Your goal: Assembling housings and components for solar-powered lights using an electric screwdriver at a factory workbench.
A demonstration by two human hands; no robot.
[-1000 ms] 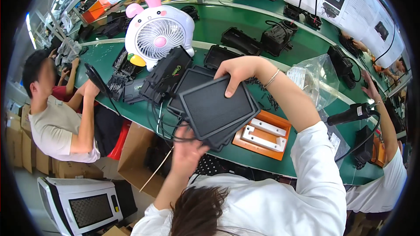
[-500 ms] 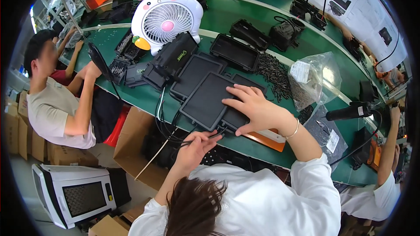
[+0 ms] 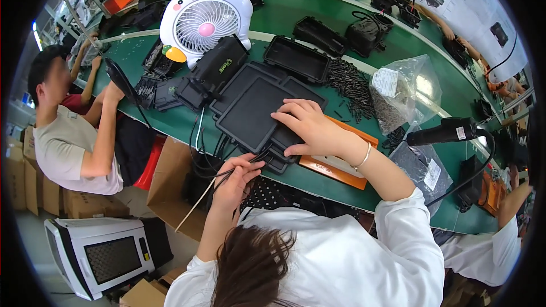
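Note:
A flat black rectangular panel (image 3: 250,111) with a raised rim lies over other dark panels near the table's front edge. My right hand (image 3: 311,128) rests with spread fingers on the panels' right side. Thin black cables (image 3: 219,174) hang at the panel's near edge, and my left hand (image 3: 232,181) is closed around some of them. A pale thin stick or tube (image 3: 195,206) slants down beside that hand. To the right of the panels lies an orange-framed piece (image 3: 335,162) with a white strip, partly under my right wrist.
A rabbit-shaped fan (image 3: 206,25) stands behind a black case (image 3: 226,63). An open black box (image 3: 296,59), a pile of small black parts (image 3: 351,88) and a clear bag (image 3: 392,99) lie farther right. A corded black tool (image 3: 443,132) is at right. A co-worker (image 3: 74,119) sits left.
The panels and my right hand have shifted left and away, exposing more of the orange-framed piece. My left hand has moved left with the cables in it. The whole view has shifted slightly.

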